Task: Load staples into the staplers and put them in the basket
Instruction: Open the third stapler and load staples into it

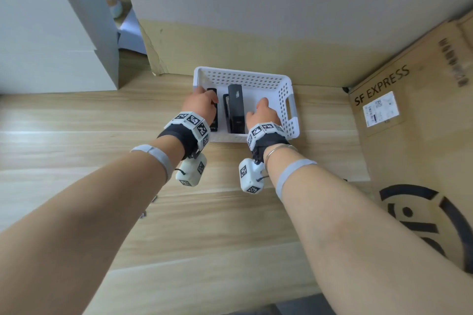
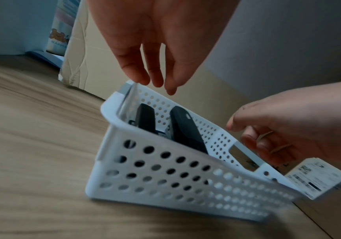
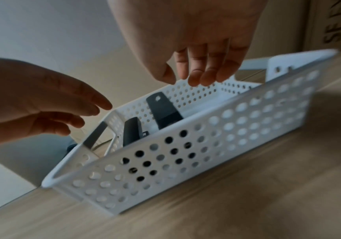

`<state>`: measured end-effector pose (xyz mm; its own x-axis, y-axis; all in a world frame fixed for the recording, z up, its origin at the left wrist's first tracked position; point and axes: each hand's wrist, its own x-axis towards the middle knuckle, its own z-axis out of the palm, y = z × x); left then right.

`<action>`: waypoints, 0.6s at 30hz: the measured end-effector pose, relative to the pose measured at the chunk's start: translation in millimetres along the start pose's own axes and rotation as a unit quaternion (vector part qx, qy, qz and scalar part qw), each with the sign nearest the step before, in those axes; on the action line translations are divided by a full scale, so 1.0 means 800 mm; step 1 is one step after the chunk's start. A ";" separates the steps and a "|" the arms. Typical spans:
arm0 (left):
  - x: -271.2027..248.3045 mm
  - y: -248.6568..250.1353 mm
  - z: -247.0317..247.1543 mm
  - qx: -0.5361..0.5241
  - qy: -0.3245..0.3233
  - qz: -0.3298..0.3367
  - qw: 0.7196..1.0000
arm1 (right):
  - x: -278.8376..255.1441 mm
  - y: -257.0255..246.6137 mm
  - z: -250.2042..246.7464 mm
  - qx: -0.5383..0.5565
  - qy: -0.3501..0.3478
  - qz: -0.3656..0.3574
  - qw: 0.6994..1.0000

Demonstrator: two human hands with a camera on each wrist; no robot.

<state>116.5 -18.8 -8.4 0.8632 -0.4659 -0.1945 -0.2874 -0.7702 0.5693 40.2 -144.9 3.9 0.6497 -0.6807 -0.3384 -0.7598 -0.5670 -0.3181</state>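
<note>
A white perforated basket point(image 1: 243, 77) stands on the wooden table against a cardboard wall. Two black staplers lie side by side in it: one point(image 1: 235, 107) in the middle, the other point(image 1: 214, 120) to its left, partly hidden under my left hand point(image 1: 204, 100). In the left wrist view that hand point(image 2: 155, 80) hangs with relaxed fingers just over the basket's left handle point(image 2: 124, 89). Over the basket's right half, my right hand point(image 1: 262, 107) is loosely curled and holds nothing. The right wrist view shows its fingertips point(image 3: 196, 79) above the far wall and both staplers point(image 3: 163, 110) point(image 3: 132, 132) inside.
A large SF EXPRESS cardboard box point(image 1: 409, 123) closes off the right side. Another cardboard sheet point(image 1: 256, 46) rises right behind the basket. A white cabinet point(image 1: 51, 46) stands at the back left. Bare wooden tabletop point(image 1: 204, 225) stretches in front of the basket.
</note>
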 end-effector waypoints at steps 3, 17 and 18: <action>-0.026 0.016 0.012 -0.005 -0.011 0.013 1.000 | -0.020 0.033 -0.014 -0.024 -0.006 0.005 1.000; -0.129 0.036 0.121 0.008 -0.122 0.050 0.991 | -0.069 0.217 -0.018 -0.140 -0.011 0.182 0.973; -0.132 0.036 0.126 0.008 -0.127 0.049 0.991 | -0.070 0.225 -0.017 -0.138 -0.011 0.185 0.973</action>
<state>-24.9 -35.5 -52.1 0.6991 -0.6316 -0.3351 -0.3729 -0.7220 0.5829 -133.4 -214.8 -22.3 0.3288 -0.8532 -0.4049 -0.9174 -0.3903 0.0775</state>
